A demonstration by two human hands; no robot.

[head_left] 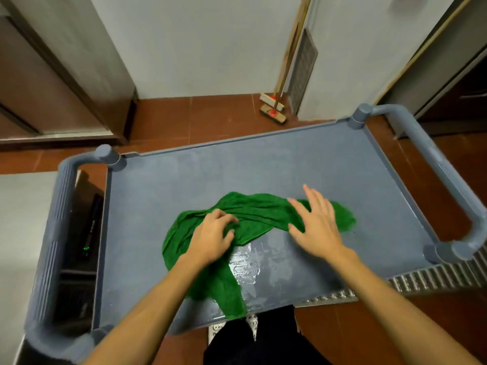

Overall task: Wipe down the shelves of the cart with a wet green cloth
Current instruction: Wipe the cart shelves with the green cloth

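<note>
- The green cloth (253,214) lies rumpled on the top shelf (263,164) of the blue-grey cart, about midway between its two end handles and nearer the person's edge than the far one.
- The cloth's long axis runs left to right across the shelf. From its left end a tail bends back toward the person and reaches the near rim.
- The left hand (214,234) is on the left-centre of the cloth, and its grip is closed, with the fingers curled into a bunched fold.
- The right hand (316,222) is over the cloth's right end with its grip released, fingers straight and spread. Whether the palm presses the fabric or hovers just above it cannot be told.
- Both hands are at the cloth, so neither needs to reach. The dry-looking far half of the shelf lies straight ahead of them, so the next stroke is probably a push away from the body.
- A wet patch (253,262) gleams on the shelf just on the near side of the cloth, between the forearms.
- The lower shelves are hidden under the top one, so their condition is unknown.
- A dark object with a small green light (85,248) beyond the left handle (64,206) is too dim to identify.
- The cart's near-left corner is blurred.
</note>
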